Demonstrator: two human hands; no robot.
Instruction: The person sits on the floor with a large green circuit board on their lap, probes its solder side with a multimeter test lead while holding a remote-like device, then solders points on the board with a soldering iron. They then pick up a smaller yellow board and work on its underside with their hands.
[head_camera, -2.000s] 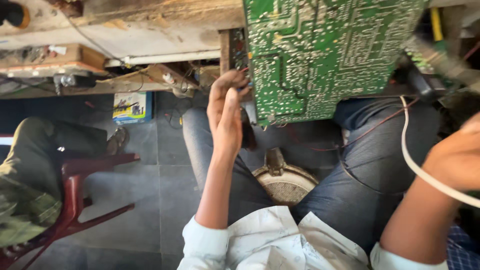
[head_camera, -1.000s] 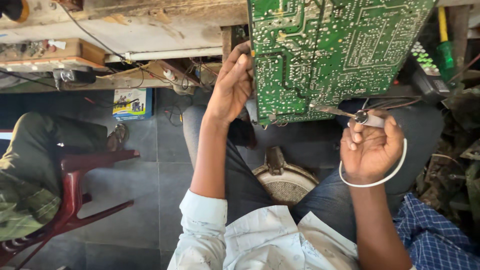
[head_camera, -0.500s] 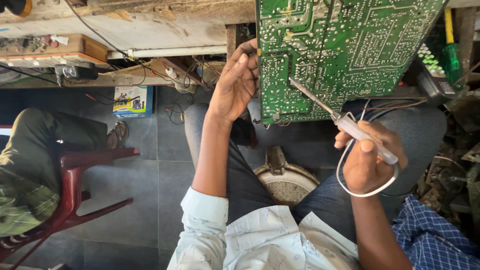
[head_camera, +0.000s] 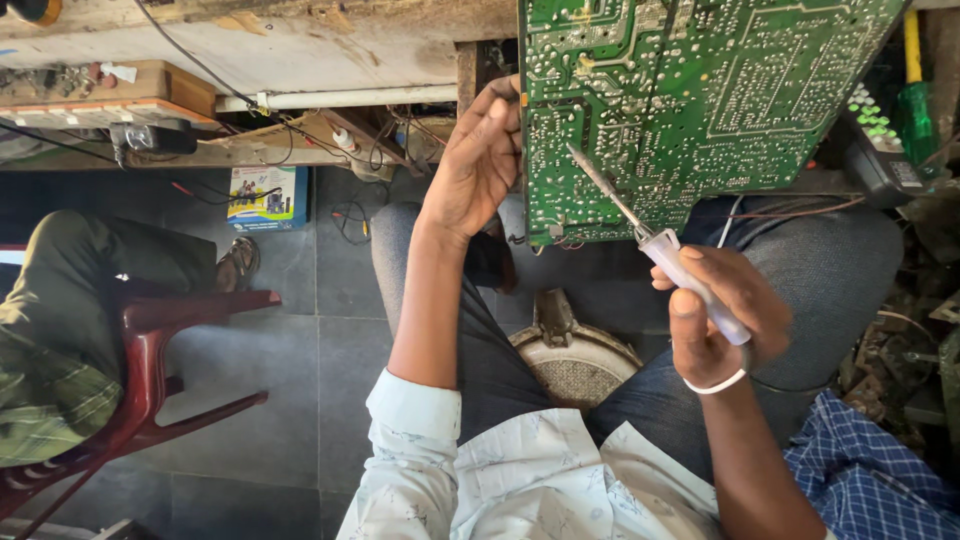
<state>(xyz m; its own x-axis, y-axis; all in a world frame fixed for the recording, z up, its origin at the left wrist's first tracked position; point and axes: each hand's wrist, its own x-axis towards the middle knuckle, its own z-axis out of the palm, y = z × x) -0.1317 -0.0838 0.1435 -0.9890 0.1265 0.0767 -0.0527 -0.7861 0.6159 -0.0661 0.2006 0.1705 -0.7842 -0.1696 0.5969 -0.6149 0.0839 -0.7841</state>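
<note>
Soldering step in hand: left hand (head_camera: 478, 165) grips the left edge of the green circuit board (head_camera: 690, 95) propped over the lap, right hand (head_camera: 722, 318) clamped on soldering iron (head_camera: 655, 245), tip on the board's lower middle; next likely needs steady tip placement on one joint

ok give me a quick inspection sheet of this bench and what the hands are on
surface: wooden bench, worn, above a grey tiled floor
job's things: green circuit board, solder side up; soldering iron, tip on the board
clutter: small box on the floor, round grille between the knees
grippers: left hand grips the board's edge; right hand holds the iron
cables: white cord looped at the right wrist; loose wires under the bench
surroundings: seated person's leg on a red chair
</note>
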